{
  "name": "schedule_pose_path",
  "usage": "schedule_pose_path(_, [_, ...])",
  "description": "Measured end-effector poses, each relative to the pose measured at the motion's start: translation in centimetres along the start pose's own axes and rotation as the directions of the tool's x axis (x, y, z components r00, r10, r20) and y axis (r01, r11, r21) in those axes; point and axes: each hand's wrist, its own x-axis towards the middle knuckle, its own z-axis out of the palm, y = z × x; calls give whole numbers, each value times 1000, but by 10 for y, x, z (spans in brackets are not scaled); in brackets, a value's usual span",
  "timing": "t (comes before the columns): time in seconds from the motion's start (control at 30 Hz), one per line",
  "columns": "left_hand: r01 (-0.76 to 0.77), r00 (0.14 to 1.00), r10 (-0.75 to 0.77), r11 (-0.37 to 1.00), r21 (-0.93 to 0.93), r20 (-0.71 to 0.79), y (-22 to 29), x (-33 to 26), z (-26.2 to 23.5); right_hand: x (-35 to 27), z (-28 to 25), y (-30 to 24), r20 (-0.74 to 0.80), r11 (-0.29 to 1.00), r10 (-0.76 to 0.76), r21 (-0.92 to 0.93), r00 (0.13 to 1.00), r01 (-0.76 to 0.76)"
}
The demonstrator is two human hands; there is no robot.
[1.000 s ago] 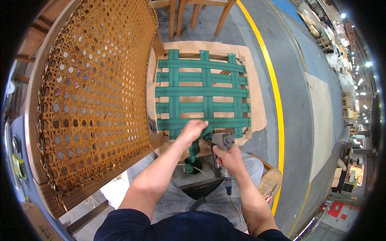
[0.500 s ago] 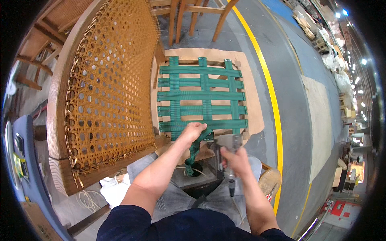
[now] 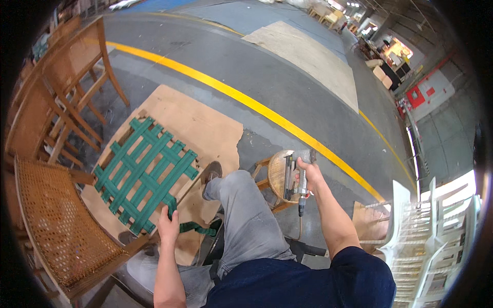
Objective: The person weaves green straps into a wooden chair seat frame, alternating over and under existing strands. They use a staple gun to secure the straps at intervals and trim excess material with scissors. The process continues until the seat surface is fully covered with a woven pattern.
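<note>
At the near edge of a chair seat, my left hand [image 3: 168, 224] is closed on a green webbing strap [image 3: 197, 228], whose loose tail trails down beside my leg. Woven green webbing bands [image 3: 139, 173] cross the seat frame, and a woven cane chair back [image 3: 64, 226] adjoins it on the left. Off to the right, my right hand [image 3: 311, 176] grips a pneumatic staple gun [image 3: 305, 155] with a hose at its handle end. The gun is over a round wooden stool [image 3: 276, 169]; whether it touches the top, I cannot tell.
Brown cardboard [image 3: 197, 120] lies under the seat. Wooden chairs [image 3: 77, 77] stand at the far left. White slatted furniture [image 3: 431, 236] is at the right. A yellow floor line [image 3: 246, 102] runs diagonally beyond the stool. The air hose [image 3: 300, 226] hangs near my right leg.
My view has swung to the right. My right hand has carried the staple gun away from the seat edge to the stool. My left hand stays at the seat, holding the webbing strap.
</note>
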Motion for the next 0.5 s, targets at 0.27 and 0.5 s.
schedule_pose_path(0.27, [2, 998, 5, 994, 107, -68, 29, -9, 4, 70, -23, 55, 114, 957, 188, 200, 976, -208])
schedule_pose_path(0.5, [-4, 990, 19, 995, 104, -143, 28, -9, 8, 71, -10, 63, 50, 992, 123, 25, 991, -124])
